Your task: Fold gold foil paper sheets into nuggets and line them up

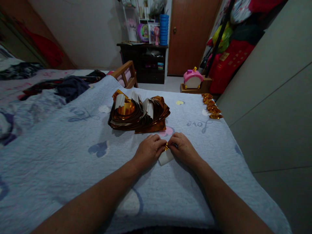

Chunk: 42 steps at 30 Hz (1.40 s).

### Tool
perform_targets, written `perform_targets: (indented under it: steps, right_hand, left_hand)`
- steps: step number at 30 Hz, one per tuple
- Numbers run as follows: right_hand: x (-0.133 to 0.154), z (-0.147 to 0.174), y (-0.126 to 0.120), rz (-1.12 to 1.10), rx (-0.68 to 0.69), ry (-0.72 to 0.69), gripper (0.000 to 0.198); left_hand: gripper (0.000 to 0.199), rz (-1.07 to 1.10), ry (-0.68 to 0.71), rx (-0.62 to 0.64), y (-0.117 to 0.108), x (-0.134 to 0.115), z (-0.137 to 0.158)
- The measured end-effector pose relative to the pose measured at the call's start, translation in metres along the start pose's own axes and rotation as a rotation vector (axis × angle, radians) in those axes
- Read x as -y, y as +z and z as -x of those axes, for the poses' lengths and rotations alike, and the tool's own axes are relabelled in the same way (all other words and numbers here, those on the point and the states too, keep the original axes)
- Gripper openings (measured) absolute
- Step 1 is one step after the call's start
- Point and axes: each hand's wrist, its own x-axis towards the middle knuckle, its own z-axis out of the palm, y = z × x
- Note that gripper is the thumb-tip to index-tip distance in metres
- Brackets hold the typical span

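Observation:
My left hand and my right hand meet over the bed, fingers pinched on one sheet of gold foil paper. Its pale back shows below my fingers, and a strip of shiny gold shows between them. How the far edge is folded is hidden by my fingertips. Beyond my hands lies a loose pile of gold foil paper sheets, curled and fanned, with white backs showing. At the far right edge of the bed sits a row of several crumpled-looking folded gold pieces.
A pale blue quilt with hearts and lettering covers the bed. Dark clothes lie to the left. Past the far edge stand a wooden chair, a dark cabinet and a pink toy. A pale panel rises on the right.

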Motion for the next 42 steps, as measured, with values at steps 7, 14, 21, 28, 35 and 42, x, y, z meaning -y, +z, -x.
perform_targets:
  steps: [7, 14, 21, 28, 35, 42]
  right_hand:
    - [0.002, 0.001, -0.004, 0.012, 0.033, 0.000, 0.018]
    - [0.000, 0.001, -0.003, 0.069, 0.040, -0.030, 0.018]
    - [-0.004, 0.002, 0.000, 0.128, 0.029, -0.078, 0.016]
    - [-0.002, 0.002, -0.004, 0.135, 0.070, -0.065, 0.015]
    - [0.001, 0.002, -0.012, 0.083, 0.105, -0.058, 0.022]
    - [-0.001, 0.001, -0.014, 0.024, 0.029, 0.075, 0.020]
  left_hand:
    - [0.020, -0.003, 0.006, -0.002, 0.001, 0.002, 0.000]
    - [0.020, -0.050, 0.038, -0.033, 0.004, 0.003, 0.002]
    - [0.020, -0.200, 0.112, -0.086, 0.012, 0.005, 0.003]
    - [0.017, -0.258, 0.265, -0.127, 0.013, 0.003, 0.002]
    - [0.016, -0.300, 0.312, -0.062, 0.005, -0.007, 0.003]
    - [0.016, -0.367, 0.333, -0.071, 0.004, -0.013, 0.006]
